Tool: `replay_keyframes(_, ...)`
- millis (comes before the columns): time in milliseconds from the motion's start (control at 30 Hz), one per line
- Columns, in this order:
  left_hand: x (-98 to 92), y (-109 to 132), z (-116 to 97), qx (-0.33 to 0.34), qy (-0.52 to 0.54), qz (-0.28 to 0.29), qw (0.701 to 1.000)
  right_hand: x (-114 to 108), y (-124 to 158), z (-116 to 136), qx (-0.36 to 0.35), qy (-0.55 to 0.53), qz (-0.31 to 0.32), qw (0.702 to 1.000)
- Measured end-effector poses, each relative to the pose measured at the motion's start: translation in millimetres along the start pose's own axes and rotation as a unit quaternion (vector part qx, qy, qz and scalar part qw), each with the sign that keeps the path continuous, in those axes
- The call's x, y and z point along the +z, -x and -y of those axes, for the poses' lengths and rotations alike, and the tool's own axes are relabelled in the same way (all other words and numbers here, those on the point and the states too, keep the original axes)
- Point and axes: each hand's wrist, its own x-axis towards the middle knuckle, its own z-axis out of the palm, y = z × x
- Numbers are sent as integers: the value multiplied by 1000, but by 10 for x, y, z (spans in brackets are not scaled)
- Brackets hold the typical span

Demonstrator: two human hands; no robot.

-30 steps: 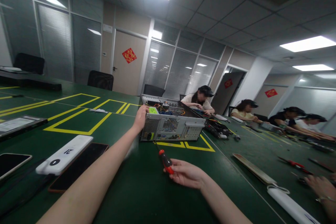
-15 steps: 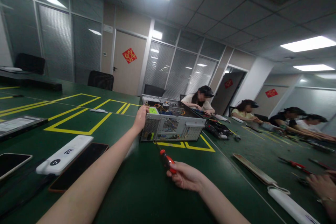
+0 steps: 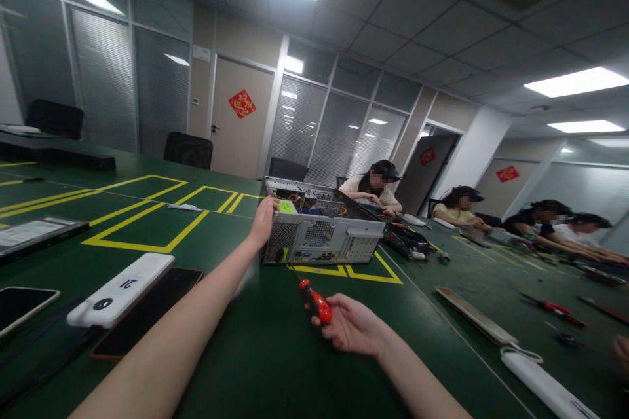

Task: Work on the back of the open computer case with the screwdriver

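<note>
A computer case point(image 3: 339, 239) lies on the green table with its top open and its back panel facing me. Wires and a power supply with a green label point(image 3: 287, 207) show inside. My left hand point(image 3: 264, 217) is closed on the case's near left corner, its fingers over the edge. A red and black screwdriver point(image 3: 317, 302) is in my right hand point(image 3: 351, 326), held by the handle between thumb and curled fingers. Its thin shaft points toward the lower edge of the back panel; whether the tip touches anything is not clear.
To the left are a white power bank point(image 3: 122, 289), a dark phone point(image 3: 147, 311), another phone point(image 3: 27, 308) and a hard drive point(image 3: 42, 237). Red-handled pliers point(image 3: 553, 308) and a long flat strip point(image 3: 474, 315) lie to the right. Several people sit farther along the table.
The fingers of my right hand have shifted on the screwdriver handle, baring more of it. At the right edge, another person's hand has drawn mostly out of view. My left hand stays put.
</note>
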Motion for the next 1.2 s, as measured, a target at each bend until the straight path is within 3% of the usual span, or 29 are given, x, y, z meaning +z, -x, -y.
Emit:
replay_keyframes(200,1,0,2,1,2,-8,1000,-33,-19,-16,1,7,-15,1000)
replay_keyframes(367,6,-2,17,2,3,-7,1000,17,-15,-29,-40,41,-36,998)
replay_keyframes(800,16,-12,50,6,-4,-7,1000,-50,-114,-88,-25,19,-80,996)
replay_keyframes(1033,16,-6,50,-3,3,-8,1000,78,-15,-57,-1,10,-7,1000)
replay_keyframes(1200,11,4,34,-3,5,-8,1000,51,-37,-84,26,3,35,999)
